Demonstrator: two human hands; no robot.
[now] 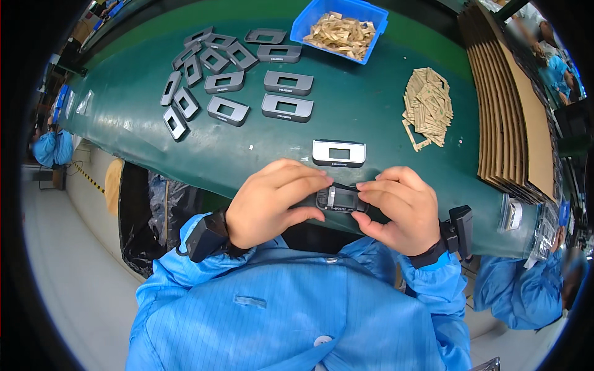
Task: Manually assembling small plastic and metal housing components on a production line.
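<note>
At the table's near edge, both my hands hold a dark plastic frame (346,199) with a rectangular window. Its hollow side seems to face up, and a pale narrow strip stands across it left of the window. My left hand (275,196) has its fingertips on the frame's upper left edge, with the thumb by the lower left corner. On the right end, the fingers and thumb of my right hand (402,210) close round it. Just beyond lies another frame (339,144), light-faced with a dark lower edge and a window.
Several grey frames (288,106) are spread over the green table (365,80) at the far left. A blue bin (297,31) holds many tan strips. More tan pieces (427,102) are heaped at right, near a row of upright cardboard sheets (504,99). Co-workers in blue (520,287) are at the sides.
</note>
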